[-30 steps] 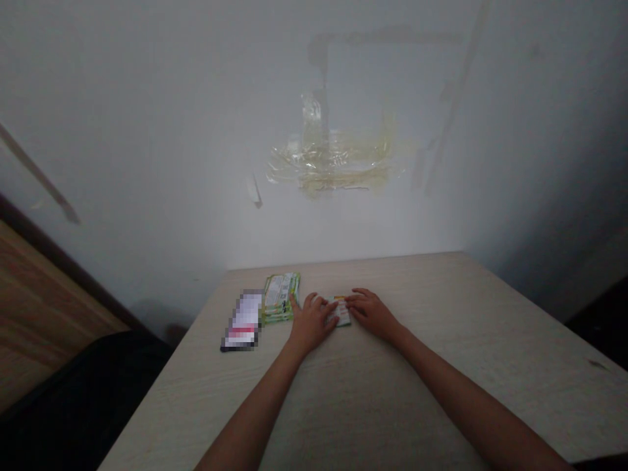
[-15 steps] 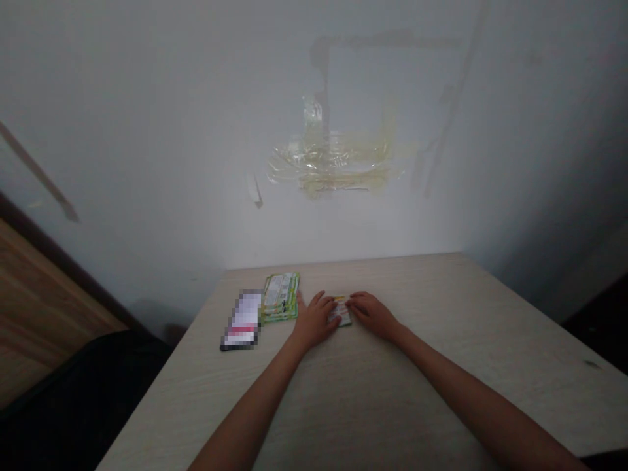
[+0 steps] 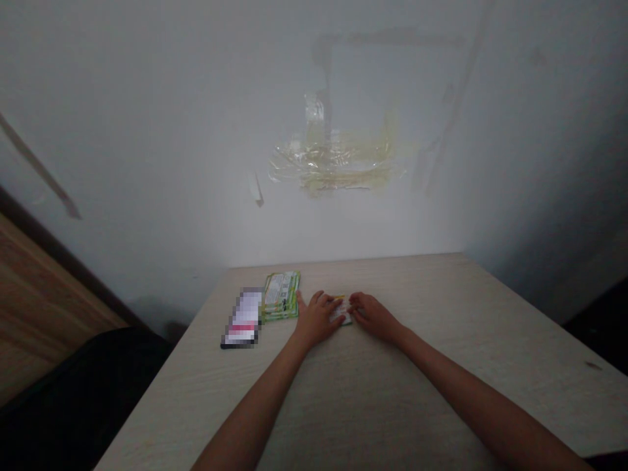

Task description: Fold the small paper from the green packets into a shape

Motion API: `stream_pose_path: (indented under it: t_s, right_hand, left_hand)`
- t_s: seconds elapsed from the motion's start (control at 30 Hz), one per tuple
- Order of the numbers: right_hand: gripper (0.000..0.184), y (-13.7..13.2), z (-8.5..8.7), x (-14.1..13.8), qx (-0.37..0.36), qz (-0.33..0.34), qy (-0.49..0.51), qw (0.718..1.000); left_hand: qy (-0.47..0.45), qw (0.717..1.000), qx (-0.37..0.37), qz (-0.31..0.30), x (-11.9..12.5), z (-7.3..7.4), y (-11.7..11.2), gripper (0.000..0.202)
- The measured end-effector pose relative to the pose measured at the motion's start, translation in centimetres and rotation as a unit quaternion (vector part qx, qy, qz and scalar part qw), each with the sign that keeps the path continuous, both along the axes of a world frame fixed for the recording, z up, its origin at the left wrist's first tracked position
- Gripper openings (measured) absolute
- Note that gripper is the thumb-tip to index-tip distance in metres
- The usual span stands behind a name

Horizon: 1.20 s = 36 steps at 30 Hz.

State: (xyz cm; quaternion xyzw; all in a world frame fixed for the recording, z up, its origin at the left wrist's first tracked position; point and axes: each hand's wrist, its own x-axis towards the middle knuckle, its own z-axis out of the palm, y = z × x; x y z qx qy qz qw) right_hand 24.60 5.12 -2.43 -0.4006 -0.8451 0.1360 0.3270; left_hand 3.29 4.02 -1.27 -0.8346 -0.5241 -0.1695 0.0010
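Observation:
A small flat packet with white, yellow and green print [image 3: 346,315] lies on the table between my hands, partly covered by them. My left hand [image 3: 314,322] rests palm down over its left part, fingers spread. The leftmost finger of that hand reaches close to a stack of green-and-white printed packets [image 3: 282,296]. At the small packet's right edge, my right hand [image 3: 373,317] has its fingers bent and bunched together on it. The fingertips' exact grip is too small to make out.
Left of the stack lies a phone-like flat object with a blurred-out screen [image 3: 244,318]. The pale wooden table [image 3: 373,405] meets a wall with peeling clear tape [image 3: 338,157]. A dark object [image 3: 98,386] stands beyond the table's left edge.
Both hands stay at the small packet. The fingers of my left hand have spread slightly, and my right fingers have shifted a little on the packet's edge.

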Motion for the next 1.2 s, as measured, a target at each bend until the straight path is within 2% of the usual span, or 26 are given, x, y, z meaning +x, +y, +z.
stream_pose_path:
  t_s: [0.3, 0.43, 0.73, 0.93, 1.2]
  right_hand:
    - [0.015, -2.0, 1.2, 0.2, -0.052, 0.028, 0.011, 0.998]
    - [0.020, -2.8, 1.5, 0.4, -0.066, 0.040, 0.011, 0.997]
    - [0.021, -2.9, 1.2, 0.6, -0.074, 0.038, 0.019, 0.996]
    - [0.020, -2.8, 0.7, 0.8, -0.078, 0.014, 0.034, 0.996]
    - [0.030, -2.8, 1.2, 0.4, -0.008, 0.035, -0.042, 0.998]
  left_hand:
    - [-0.004, 1.000, -0.005, 0.004, 0.0, 0.1, 0.0, 0.044]
    - [-0.007, 1.000, -0.005, 0.007, 0.0, 0.0, 0.0, 0.045]
    - [-0.003, 1.000, 0.002, -0.002, -0.2, 0.0, -0.1, 0.045]
    - [-0.004, 1.000, 0.013, 0.006, -0.4, -0.3, -0.3, 0.044]
    - [-0.006, 1.000, 0.008, 0.017, -0.8, -0.7, -0.2, 0.040]
